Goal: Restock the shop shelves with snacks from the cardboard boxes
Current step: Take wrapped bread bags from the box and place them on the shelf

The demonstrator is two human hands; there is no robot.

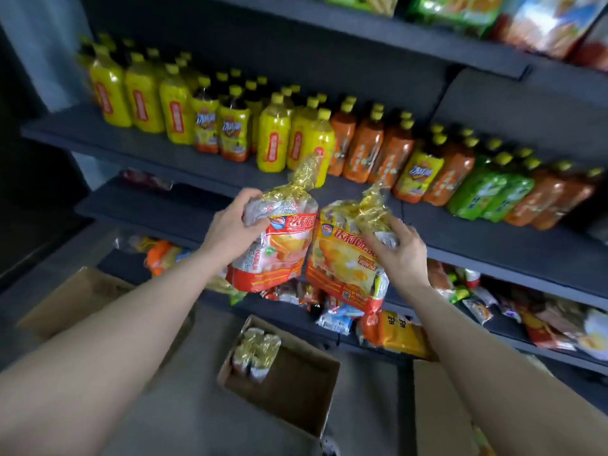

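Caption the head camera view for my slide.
Left hand holds a red snack bag, right hand an orange snack bag, before the bottle shelf, above an open box.

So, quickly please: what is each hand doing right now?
Left hand: grips the red snack bag near its top.
Right hand: grips the orange snack bag near its top.

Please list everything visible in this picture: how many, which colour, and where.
Red snack bag: one, red-white, gold top, in left hand.
Orange snack bag: one, orange-yellow, gold top, in right hand.
Bottles: many, yellow, orange, green, middle shelf.
Loose snack packs: many, mixed colours, lower shelf.
Top-shelf bags: several, green and orange.
Open box: one, brown, floor centre, gold-topped bags inside.
Other boxes: two, brown, floor left and right.
Left hand: one, grips red snack bag.
Right hand: one, grips orange snack bag.
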